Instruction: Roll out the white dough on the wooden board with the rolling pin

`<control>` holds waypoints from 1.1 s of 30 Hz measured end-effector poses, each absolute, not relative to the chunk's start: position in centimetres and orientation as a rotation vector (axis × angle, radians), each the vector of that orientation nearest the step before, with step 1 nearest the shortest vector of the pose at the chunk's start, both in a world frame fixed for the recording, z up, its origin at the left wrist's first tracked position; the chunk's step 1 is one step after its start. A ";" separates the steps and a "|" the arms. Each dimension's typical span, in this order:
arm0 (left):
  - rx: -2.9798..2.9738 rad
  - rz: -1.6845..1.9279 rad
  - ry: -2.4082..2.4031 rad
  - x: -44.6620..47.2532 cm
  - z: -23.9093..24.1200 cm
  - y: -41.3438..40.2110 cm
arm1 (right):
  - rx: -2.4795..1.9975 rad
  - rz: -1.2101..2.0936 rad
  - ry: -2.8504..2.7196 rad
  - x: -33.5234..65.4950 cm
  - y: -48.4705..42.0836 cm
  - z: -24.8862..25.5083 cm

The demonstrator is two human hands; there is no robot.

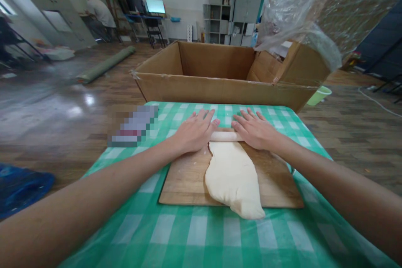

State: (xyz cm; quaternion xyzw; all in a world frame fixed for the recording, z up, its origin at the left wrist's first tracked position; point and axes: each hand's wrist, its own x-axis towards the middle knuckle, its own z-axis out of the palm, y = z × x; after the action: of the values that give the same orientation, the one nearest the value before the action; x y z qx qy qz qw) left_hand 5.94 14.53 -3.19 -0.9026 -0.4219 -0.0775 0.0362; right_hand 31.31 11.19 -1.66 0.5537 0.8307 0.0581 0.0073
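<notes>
Flat across the two ends of a pale wooden rolling pin (226, 136) lie my left hand (197, 130) and my right hand (253, 129). Both have their fingers stretched forward and spread, with the palms on the pin rather than wrapped round it. The pin rests at the far end of a sheet of cream-coloured dough (234, 176). This long, uneven sheet lies on a wooden cutting board (185, 184), and its near tip hangs over the front edge. My hands hide the pin's ends and the board's far corners.
A green-and-white checked tablecloth (176, 234) covers the table. A blurred-out item (133, 127) is at its far left. Beyond stands a large open cardboard box (220, 88) with plastic wrap (298, 12). A green bin (318, 95) is behind right; a person (99, 10) sits far left.
</notes>
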 end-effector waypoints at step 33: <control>-2.832 -0.395 -1.137 3.9 -1.3 5.1 | 1.799 0.092 2.813 30.5 2.4 -1.5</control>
State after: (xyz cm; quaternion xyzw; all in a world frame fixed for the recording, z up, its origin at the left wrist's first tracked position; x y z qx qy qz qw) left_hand 3.92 5.10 -1.26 -0.9198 -0.3694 -0.1284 0.0320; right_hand 30.51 2.44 -1.53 0.5358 0.8380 0.0273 -0.0991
